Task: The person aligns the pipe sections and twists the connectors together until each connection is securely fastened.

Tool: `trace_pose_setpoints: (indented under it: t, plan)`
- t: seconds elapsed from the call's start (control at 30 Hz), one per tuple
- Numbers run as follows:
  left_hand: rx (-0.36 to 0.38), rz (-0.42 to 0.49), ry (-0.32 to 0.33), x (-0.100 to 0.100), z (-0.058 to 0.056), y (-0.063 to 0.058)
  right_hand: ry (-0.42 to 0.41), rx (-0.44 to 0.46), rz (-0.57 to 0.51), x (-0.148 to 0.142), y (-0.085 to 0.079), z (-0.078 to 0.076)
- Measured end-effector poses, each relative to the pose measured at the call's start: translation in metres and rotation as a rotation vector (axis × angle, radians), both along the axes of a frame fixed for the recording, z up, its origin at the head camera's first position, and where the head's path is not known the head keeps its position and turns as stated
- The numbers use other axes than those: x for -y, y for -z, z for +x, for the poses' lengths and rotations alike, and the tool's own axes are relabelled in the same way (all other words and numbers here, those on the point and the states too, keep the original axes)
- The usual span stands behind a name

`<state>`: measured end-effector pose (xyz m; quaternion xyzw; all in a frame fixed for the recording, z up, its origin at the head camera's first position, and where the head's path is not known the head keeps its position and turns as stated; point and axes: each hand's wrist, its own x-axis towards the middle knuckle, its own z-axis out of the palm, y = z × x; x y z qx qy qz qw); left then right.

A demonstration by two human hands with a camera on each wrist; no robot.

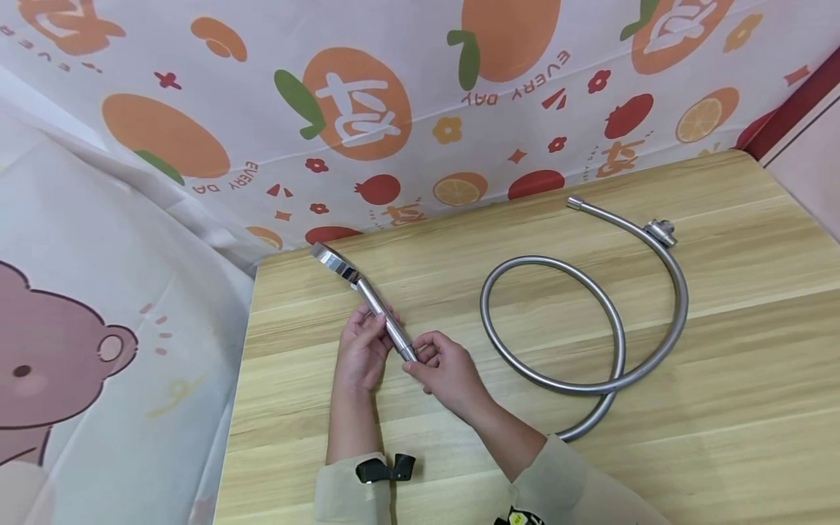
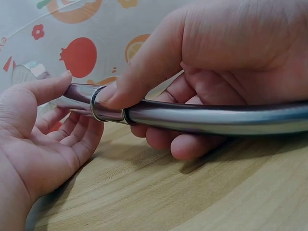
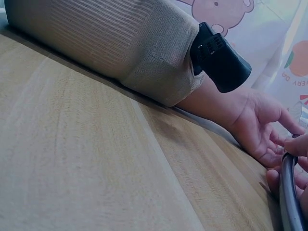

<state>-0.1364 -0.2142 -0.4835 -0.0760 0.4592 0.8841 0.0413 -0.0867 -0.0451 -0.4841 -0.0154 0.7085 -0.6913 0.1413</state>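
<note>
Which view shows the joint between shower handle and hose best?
Left wrist: the joint appears large and close, though the right hand's thumb covers its top. Head shows it small, partly hidden by that hand; right wrist catches it only near the frame's edge, partly covered.

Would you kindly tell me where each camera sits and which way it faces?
Head: on the person's head, facing forward and down at the table; both forearms, left-hand grip and right-hand grip show.
Left wrist: on that wrist, facing the shower head and hose; both grips show.
Right wrist: on that wrist, facing across the table toward the left sleeve; left-hand grip and some right fingers show.
Head and left wrist share the fruit-print cloth and both grips.
</note>
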Motion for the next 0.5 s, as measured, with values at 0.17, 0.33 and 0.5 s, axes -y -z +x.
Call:
trace_pose_setpoints:
  t: [0.17,0.33,0.5]
  plan:
    - [-0.016,0.017,0.000,-0.0001,-0.0003,-0.0016,0.001,0.001,-0.008,0.0000,-0.0001,0.0001]
    - [-0.060,0.055,0.033,0.0021,0.0015,-0.0027,0.002,0.010,-0.006,0.0003,-0.0018,0.0001]
    - [-0.071,0.066,0.060,0.0033,0.0027,-0.0037,0.004,0.012,-0.020,0.0001,-0.0014,-0.0001]
